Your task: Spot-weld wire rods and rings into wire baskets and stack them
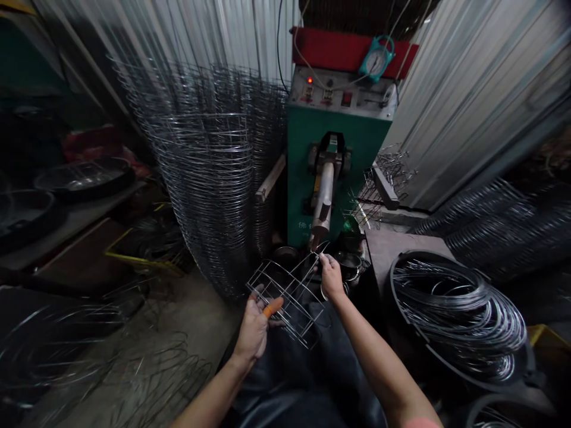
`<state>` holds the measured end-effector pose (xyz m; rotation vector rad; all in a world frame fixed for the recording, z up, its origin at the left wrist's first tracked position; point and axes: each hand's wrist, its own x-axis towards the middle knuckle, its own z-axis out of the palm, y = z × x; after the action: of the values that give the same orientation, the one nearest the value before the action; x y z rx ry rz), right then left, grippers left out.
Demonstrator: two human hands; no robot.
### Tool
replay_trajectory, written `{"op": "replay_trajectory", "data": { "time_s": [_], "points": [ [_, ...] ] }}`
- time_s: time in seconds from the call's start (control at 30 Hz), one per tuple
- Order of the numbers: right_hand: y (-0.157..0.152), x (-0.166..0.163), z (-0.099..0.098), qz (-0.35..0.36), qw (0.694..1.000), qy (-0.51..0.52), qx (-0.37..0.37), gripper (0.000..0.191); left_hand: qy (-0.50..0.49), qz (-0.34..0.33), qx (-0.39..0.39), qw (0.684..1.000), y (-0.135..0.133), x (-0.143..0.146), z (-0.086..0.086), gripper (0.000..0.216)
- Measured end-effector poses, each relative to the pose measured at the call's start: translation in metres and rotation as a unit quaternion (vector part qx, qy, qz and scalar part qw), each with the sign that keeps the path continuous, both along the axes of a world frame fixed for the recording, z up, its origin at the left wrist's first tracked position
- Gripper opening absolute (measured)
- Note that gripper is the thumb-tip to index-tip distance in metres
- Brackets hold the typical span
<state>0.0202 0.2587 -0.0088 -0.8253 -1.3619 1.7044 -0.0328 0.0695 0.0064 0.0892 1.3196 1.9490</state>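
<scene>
A wire rack (288,291) of thin crossed metal rods is tilted in front of me, above my lap. My left hand (255,324) grips its near left edge, and an orange cover (273,307) sits on the thumb. At the rack's far corner, my right hand (331,276) pinches the wire close under the electrode tip of a green spot welder (301,154). The welder's grey metal arm (324,199) points down toward that corner. Whether the tip touches the wire I cannot tell.
Tall stacks of wire baskets (209,178) stand left of the welder. A black tub (401,297) of wire rings (473,315) is at my right. Loose wire pieces (156,380) lie on the floor at left. A teal round-dial gauge (377,59) hangs atop the machine.
</scene>
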Motion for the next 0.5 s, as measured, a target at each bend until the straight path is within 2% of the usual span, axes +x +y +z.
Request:
{"op": "replay_trajectory", "data": {
  "time_s": [0.13,0.23,0.3,0.4,0.5],
  "points": [
    [0.003,-0.002,0.002,0.005,1.0,-0.006,-0.025,0.028,-0.004,0.004,-0.007,1.0,0.0,0.0,0.006,0.073],
    [0.002,0.013,0.006,0.044,0.998,-0.046,-0.023,0.03,0.002,0.007,-0.019,1.0,0.001,0.0,0.008,0.073],
    [-0.004,0.034,0.009,0.1,0.989,-0.107,0.017,0.031,0.01,0.011,-0.015,1.0,0.002,0.0,0.006,0.073],
    [-0.022,0.069,0.008,0.195,0.958,-0.185,0.102,0.029,0.03,0.024,-0.007,0.999,0.004,0.0,0.001,0.074],
    [-0.038,0.086,0.004,0.222,0.94,-0.209,0.156,0.027,0.048,0.033,-0.006,0.998,0.006,0.0,-0.005,0.074]
  ]
}}
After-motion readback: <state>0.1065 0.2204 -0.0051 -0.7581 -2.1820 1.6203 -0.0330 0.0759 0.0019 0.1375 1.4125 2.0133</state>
